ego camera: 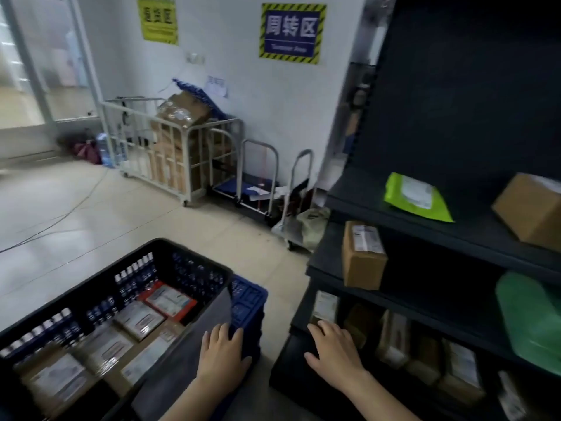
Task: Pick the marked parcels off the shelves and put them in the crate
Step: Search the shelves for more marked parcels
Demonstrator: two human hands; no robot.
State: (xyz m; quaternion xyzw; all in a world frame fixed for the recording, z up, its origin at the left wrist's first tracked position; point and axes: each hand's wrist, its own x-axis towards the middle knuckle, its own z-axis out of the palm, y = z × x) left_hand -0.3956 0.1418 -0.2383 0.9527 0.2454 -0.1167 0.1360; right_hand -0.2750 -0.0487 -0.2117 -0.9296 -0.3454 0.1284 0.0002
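The right hand [332,350], open and empty, hovers just below an upright labelled parcel [325,305] low in the dark shelving [455,117], so it is the nearer hand. The left hand [223,357] rests open on the black crate [194,271].

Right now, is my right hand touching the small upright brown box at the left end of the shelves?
Apart. The head view shows the right hand low by the bottom shelves, with a dark shelf board and open space between it and the brown box above.
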